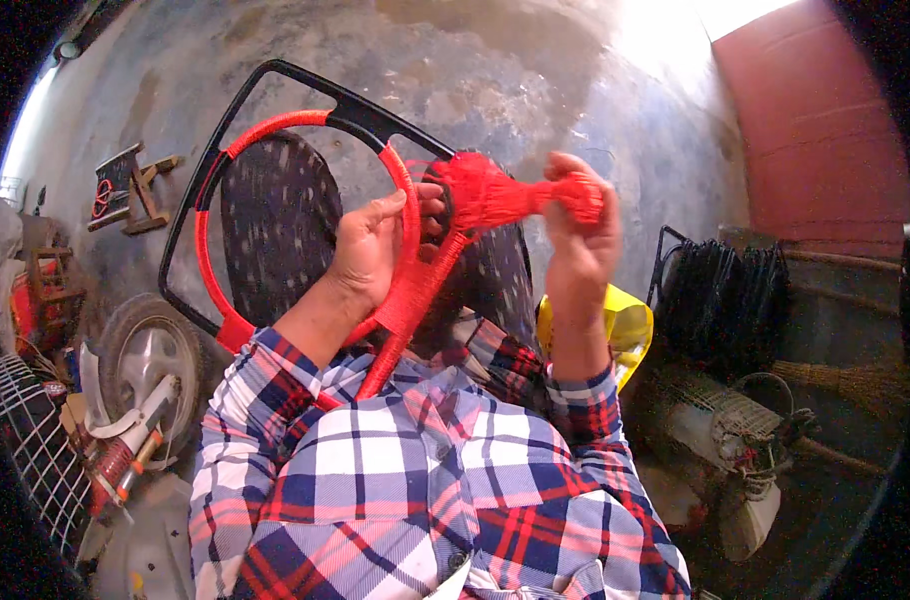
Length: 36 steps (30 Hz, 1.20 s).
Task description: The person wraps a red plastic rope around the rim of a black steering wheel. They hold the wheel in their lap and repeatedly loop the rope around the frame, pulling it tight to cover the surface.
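A black tubular frame (243, 92) with a round ring (275, 124) inside it rests across my lap, tilted. Red cord is wound round most of the ring, with black parts showing at its top. A wide red-wrapped band (407, 305) joins ring and side bar. My left hand (367, 248) is closed round the ring's right side, thumb in front. In my right hand (581, 240), raised at the right, is a bunched hank of red cord (490, 192). The hank's wide end lies against the frame's right side; my right fingers pinch its narrow end.
At left stand a wheel (153, 365), a white wire grid (40, 440) and a small wooden stool (145, 190). On the right are a stack of black frames (725, 300), a wire-covered machine (720, 425) and brooms (835, 385). A yellow bag (627, 325) lies beside my right forearm.
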Tool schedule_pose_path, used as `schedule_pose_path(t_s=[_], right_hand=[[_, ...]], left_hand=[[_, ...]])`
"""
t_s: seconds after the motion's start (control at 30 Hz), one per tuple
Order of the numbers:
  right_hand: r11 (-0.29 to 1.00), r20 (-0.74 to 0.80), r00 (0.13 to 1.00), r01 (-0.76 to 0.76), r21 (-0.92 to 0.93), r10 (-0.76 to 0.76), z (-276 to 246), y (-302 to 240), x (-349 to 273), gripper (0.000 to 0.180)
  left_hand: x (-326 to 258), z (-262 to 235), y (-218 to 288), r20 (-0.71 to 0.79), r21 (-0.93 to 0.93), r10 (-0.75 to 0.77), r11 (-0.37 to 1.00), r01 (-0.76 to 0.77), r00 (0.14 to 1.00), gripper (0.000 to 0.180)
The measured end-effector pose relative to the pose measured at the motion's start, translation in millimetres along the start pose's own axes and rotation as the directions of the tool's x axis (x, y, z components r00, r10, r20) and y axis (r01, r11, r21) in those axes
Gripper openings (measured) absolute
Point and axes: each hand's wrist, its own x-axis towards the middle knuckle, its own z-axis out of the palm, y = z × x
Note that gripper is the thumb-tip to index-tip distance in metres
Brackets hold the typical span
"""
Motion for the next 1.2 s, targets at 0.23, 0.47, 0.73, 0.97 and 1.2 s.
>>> schedule_pose_path(t_s=[0.23, 0.47, 0.73, 0.97, 1.2], right_hand=[[0.797, 0.241, 0.969, -0.193, 0.573, 0.061, -96.4, -59.1, 8.0, 0.034], [0.819, 0.11, 0.979, -0.206, 0.535, 0.175, -155.3, -23.9, 12.2, 0.022], [0.876, 0.261, 0.837, -0.442, -0.192, 0.48, -45.4, 34.2, -31.7, 0.017], [0.758, 0.309, 0.708, -0.495, -0.424, 0.635, -70.6, -4.4, -38.3, 0.014], [0.704, 0.321, 0.627, -0.606, -0.372, 0.71, -99.2, 0.3, -74.9, 0.01]], left_hand=[[1.2, 1.3, -7.4, -0.097, 0.037, -0.225, 0.973, 0.229, 0.97, 0.027], [-0.2, 10.7, -2.3, -0.067, 0.137, -0.37, 0.917, 0.376, 0.927, 0.017], [-2.6, 14.0, 2.7, -0.022, 0.156, -0.334, 0.93, 0.333, 0.942, 0.015], [-6.6, 12.7, 7.7, -0.049, 0.169, -0.28, 0.944, 0.284, 0.959, 0.022], [-10.2, 17.1, 9.4, 0.009, 0.17, -0.266, 0.95, 0.261, 0.964, 0.042]])
